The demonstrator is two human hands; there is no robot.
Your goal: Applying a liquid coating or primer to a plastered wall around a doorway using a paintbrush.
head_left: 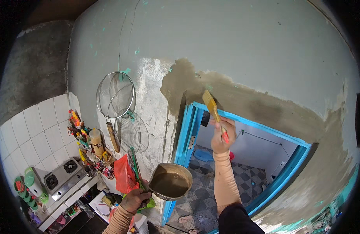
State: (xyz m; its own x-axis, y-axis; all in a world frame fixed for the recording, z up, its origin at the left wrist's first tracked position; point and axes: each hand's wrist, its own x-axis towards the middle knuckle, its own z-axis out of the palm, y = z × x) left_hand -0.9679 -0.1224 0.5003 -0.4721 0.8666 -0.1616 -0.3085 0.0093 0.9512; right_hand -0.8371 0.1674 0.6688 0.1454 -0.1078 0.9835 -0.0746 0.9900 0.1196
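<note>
While the grey wall (242,46) fills most of the view, there's a darker, wet-looking band running above the blue door frame (250,124). Next down in size is the pot (171,167), low by the doorway's left side, with the left hand (135,200) curled closed around its handle. It's part full of grey-brown liquid, so I'd guess hefty and sloshy, probably rigid; the handle's the spot to grab. Smallest is the paintbrush (214,111), up near the frame's top left corner, right hand (220,143) wrapped round its handle. Can't tell if the bristles touch the wall. Should be light, stiff handle, springy bristles, maybe slippery when wet, so hold it by the handle too. No brand or label I can read on either.
</note>
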